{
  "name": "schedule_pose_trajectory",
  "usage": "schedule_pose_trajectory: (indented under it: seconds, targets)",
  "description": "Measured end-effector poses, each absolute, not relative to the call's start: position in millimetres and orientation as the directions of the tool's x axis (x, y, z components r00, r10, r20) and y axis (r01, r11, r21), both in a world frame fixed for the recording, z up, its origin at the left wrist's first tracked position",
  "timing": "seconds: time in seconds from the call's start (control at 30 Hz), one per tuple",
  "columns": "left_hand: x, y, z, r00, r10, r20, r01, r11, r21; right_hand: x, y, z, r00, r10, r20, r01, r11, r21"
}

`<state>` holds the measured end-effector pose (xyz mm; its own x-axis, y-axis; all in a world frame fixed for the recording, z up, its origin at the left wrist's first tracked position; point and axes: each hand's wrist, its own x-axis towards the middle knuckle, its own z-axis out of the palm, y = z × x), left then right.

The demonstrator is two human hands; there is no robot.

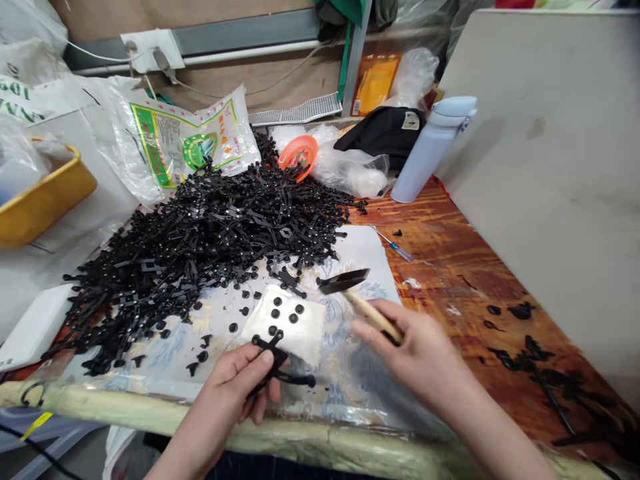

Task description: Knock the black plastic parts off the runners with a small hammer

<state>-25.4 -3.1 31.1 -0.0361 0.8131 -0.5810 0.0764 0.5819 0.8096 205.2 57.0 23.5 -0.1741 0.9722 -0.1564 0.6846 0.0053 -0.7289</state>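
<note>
My left hand (pixel 245 380) pinches a black plastic part (pixel 275 363) with several arms, near the front edge of the table. My right hand (pixel 410 340) is wrapped round the wooden handle of a hammer (pixel 345 281), whose dark head is raised to the right of a white pad (pixel 300 333). Several small round black pieces (pixel 293 318) lie on that pad, just beyond my left hand. Behind it a large heap of black plastic parts (pixel 225 227) spreads over the left and middle of the table.
A screwdriver (pixel 400 252) lies right of the cloth, and a blue bottle (pixel 433 150) stands behind it. More black parts (pixel 530 360) lie at the right. A yellow basket (pixel 50 200), a printed bag (pixel 195 140) and an orange dish (pixel 299 157) are farther back.
</note>
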Motion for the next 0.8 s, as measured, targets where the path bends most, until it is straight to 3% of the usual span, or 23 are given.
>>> schedule_pose_trajectory:
  seconds: [0.03, 0.1, 0.2, 0.27, 0.33, 0.4, 0.47, 0.53, 0.6, 0.7, 0.8]
  targets:
    - [-23.1, -4.8, 34.2, -0.063, 0.862, -0.503, 0.186, 0.505, 0.843, 196.3, 54.4, 32.7, -0.258, 0.947, -0.19, 0.578, -0.007, -0.816]
    - [-19.7, -11.1, 37.7, -0.117, 0.97, -0.214, 0.483, 0.244, 0.841, 178.3, 51.5, 48.5, -0.37, 0.892, -0.258, 0.382, -0.107, -0.918]
    - [-22.1, -23.1, 36.0, 0.024, 0.96, 0.28, 0.823, -0.178, 0.54, 157.3, 51.7, 62.5, -0.504, 0.765, -0.401, 0.2, -0.348, -0.916]
    - [-29.1, -29.0, 31.4, 0.171, 0.903, 0.395, 0.884, -0.317, 0.342, 149.5, 52.6, 65.1, -0.569, 0.696, -0.439, 0.127, -0.453, -0.883]
    - [-37.2, -32.4, 25.9, 0.218, 0.876, 0.431, 0.898, -0.353, 0.262, 145.4, 52.6, 63.1, -0.594, 0.667, -0.451, 0.08, -0.509, -0.857]
    - [-42.6, -35.0, 21.6, 0.201, 0.88, 0.429, 0.881, -0.354, 0.314, 143.0, 52.1, 58.3, -0.615, 0.641, -0.459, 0.051, -0.55, -0.834]
    - [-43.4, -38.1, 21.1, 0.144, 0.914, 0.38, 0.808, -0.33, 0.488, 141.0, 52.0, 52.7, -0.634, 0.617, -0.466, 0.047, -0.571, -0.819]
    - [-41.0, -41.2, 26.2, -0.017, 0.978, 0.208, 0.652, -0.147, 0.744, 140.1, 53.2, 48.3, -0.639, 0.611, -0.468, 0.058, -0.568, -0.821]
    - [-39.2, -42.3, 35.9, -0.15, 0.984, -0.097, 0.349, 0.145, 0.926, 141.1, 55.3, 46.1, -0.626, 0.618, -0.475, 0.077, -0.557, -0.827]
    - [-42.0, -35.9, 50.5, 0.01, 0.894, -0.449, -0.098, 0.448, 0.889, 144.7, 57.5, 45.7, -0.631, 0.613, -0.476, 0.125, -0.525, -0.842]
    - [-46.4, -21.3, 54.4, 0.178, 0.841, -0.511, -0.129, 0.535, 0.835, 145.7, 55.6, 45.9, -0.661, 0.604, -0.446, 0.196, -0.434, -0.879]
